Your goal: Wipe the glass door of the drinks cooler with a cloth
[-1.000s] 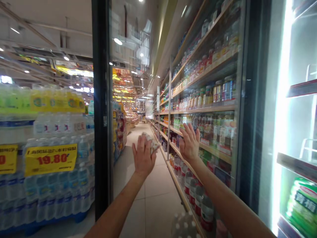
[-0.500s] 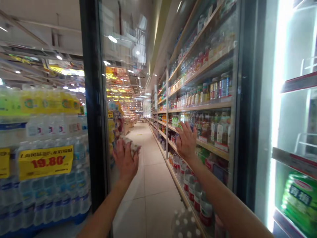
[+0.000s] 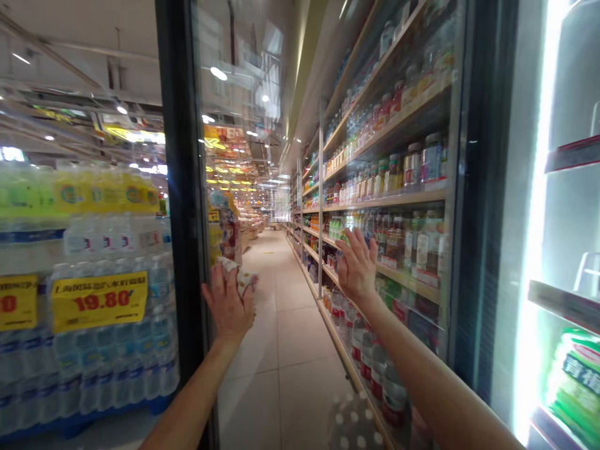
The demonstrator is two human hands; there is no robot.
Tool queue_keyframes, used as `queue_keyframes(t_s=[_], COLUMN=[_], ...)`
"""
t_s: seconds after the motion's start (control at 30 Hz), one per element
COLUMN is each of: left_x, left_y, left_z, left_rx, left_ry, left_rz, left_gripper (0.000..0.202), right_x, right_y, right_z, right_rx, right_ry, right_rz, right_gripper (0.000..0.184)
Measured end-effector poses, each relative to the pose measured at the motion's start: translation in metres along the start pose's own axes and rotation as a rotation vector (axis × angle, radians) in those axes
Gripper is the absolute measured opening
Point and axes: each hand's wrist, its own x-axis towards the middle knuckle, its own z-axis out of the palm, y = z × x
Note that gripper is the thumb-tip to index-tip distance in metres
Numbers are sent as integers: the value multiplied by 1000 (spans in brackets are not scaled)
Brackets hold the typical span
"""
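A tall glass door (image 3: 253, 81) with a black frame (image 3: 180, 187) stands in front of me, swung out into a shop aisle. My left hand (image 3: 229, 307) presses a crumpled white cloth (image 3: 242, 276) against the glass, close to the frame. Further right, my right hand (image 3: 359, 267) lies flat on the same glass with its fingers spread and holds nothing. Both forearms reach up from the lower edge of the view.
Seen through the glass, long shelves of bottled drinks (image 3: 398, 181) run down the right side of a tiled aisle (image 3: 281, 325). Stacked water bottles with a yellow 19.80 price sign (image 3: 99, 301) stand at left. A lit cooler interior (image 3: 562, 250) is at far right, and bottle caps (image 3: 351, 425) show below.
My left hand has slid left and slightly down across the glass with the cloth, toward the black frame. My right hand has stayed in about the same place.
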Motion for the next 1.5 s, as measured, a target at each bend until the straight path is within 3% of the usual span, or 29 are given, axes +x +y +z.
queue_keyframes(t_s=[0.1,0.23,0.3,0.4,0.53,0.63,0.7,0.8,0.87,0.97,1.07,1.13,1.33,1.4,1.5], left_x=[5,8,12,20,31,34,31,24,24,34,50,56,45,39,28], left_y=[21,71,84,76,45,46,63,91,98,81,53,47,84,82,57], left_z=[7,16,16,14,13,16,18,20,19,16,13,13,16,11,1], left_rx=[0,-34,-66,-82,-21,-9,-19,-83,-112,-78,2,20,-108,-127,-117], left_ry=[11,-62,-110,-118,9,22,-6,-88,-115,-80,9,48,-180,-206,-211], left_rz=[19,317,443,485,238,161,243,506,607,542,311,226,440,433,427], left_gripper=[48,41,40,39,44,45,43,41,40,38,41,44,56,63,67], right_x=[0,1,2,2,2,0,-1,-3,-5,-9,-15,-18,-10,-8,-6], right_y=[0,-2,-2,-2,-2,-2,-3,-3,-2,2,3,-2,-38,-48,-58], right_z=[1,-1,-2,-3,-2,-1,0,-1,-2,-6,-9,-9,6,10,10], right_rx=[4,-15,-26,-23,-28,-15,-6,-11,-15,-21,-35,-14,280,299,202], right_ry=[5,26,24,17,35,28,19,-1,-20,-49,-60,-55,-86,-120,-152], right_rz=[4,6,0,-11,-6,-4,-16,-48,-61,-62,-64,-82,-240,-257,-237], right_gripper=[32,31,30,29,30,31,34,38,40,44,48,51,56,55,50])
